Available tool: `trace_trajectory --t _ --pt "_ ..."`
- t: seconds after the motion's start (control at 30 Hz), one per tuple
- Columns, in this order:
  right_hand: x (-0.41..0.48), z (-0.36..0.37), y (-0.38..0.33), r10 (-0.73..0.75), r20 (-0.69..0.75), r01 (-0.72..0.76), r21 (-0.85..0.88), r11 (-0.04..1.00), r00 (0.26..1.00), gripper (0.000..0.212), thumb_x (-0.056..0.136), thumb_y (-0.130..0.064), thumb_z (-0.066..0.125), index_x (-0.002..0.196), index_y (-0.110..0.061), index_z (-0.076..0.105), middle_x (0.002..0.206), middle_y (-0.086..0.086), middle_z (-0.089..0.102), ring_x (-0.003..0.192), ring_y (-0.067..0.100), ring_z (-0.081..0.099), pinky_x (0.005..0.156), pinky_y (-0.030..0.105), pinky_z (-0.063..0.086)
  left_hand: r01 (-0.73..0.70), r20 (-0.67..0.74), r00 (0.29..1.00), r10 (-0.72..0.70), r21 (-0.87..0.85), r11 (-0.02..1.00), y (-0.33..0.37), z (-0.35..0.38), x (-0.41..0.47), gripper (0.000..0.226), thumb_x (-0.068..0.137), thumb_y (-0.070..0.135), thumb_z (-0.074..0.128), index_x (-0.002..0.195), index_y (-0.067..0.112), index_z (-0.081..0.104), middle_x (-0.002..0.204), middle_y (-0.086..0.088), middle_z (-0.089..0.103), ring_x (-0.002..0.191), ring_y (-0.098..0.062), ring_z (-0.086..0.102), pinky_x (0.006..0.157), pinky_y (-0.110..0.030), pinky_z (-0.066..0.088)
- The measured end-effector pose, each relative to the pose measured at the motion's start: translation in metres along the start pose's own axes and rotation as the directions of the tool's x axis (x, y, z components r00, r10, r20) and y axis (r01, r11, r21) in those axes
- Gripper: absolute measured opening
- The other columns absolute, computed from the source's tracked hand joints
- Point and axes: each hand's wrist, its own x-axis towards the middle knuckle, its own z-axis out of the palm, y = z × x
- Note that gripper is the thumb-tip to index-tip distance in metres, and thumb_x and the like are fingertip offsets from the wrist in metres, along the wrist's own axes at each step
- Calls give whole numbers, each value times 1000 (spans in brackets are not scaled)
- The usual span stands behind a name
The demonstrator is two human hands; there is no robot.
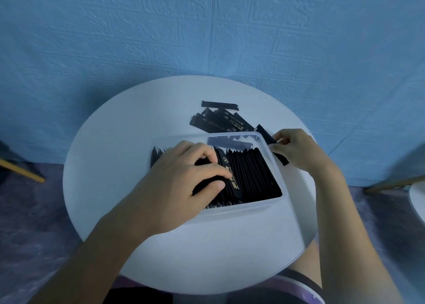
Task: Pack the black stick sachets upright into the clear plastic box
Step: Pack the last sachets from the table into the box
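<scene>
The clear plastic box stands mid-table, filled with several black stick sachets on edge in a row. My left hand reaches into the box from the left, fingers pressed on and around the sachets there. My right hand is just outside the box's right rim and pinches a black sachet that slants along that rim. A loose pile of several black sachets lies flat on the table behind the box.
The round white table stands against a blue textured wall. A wooden leg shows at far left. Another wooden leg and a white edge show at far right. My knees are under the table's near edge.
</scene>
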Motion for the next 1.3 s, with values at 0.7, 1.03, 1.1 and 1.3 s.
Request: trace_trajectory --t 0.7,1.03,1.1,1.3 --pt "61 25 -48 -159 56 164 -105 981 986 20 87 -24 74 105 -19 69 95 -1 65 91 24 58 78 29 40 9 -1 1000 -9 3 1000 0 0 0 30 97 48 45 113 46 70 113 23 49 111 -4 44 94 -21 30" --pt "57 17 -45 -48 111 62 -123 991 993 10 84 -22 67 89 -13 68 92 14 71 78 24 56 66 31 43 13 -7 1000 -13 -7 1000 -1 1 0 29 96 48 46 113 46 70 113 23 50 112 -5 45 95 -27 35" --pt "56 16 -44 -58 98 65 -78 995 994 12 85 -20 68 91 -10 69 93 16 72 76 23 57 67 31 44 11 -9 1000 -11 -6 1000 0 1 0 30 96 48 46 112 46 70 113 23 50 112 -4 45 95 -25 33" --pt "56 14 -42 -92 68 94 -18 995 993 12 84 -22 75 85 -19 64 84 6 69 69 20 59 63 28 45 6 -12 1000 -6 -6 1000 -1 2 1 29 96 48 47 113 46 70 112 23 50 112 -5 45 95 -26 35"
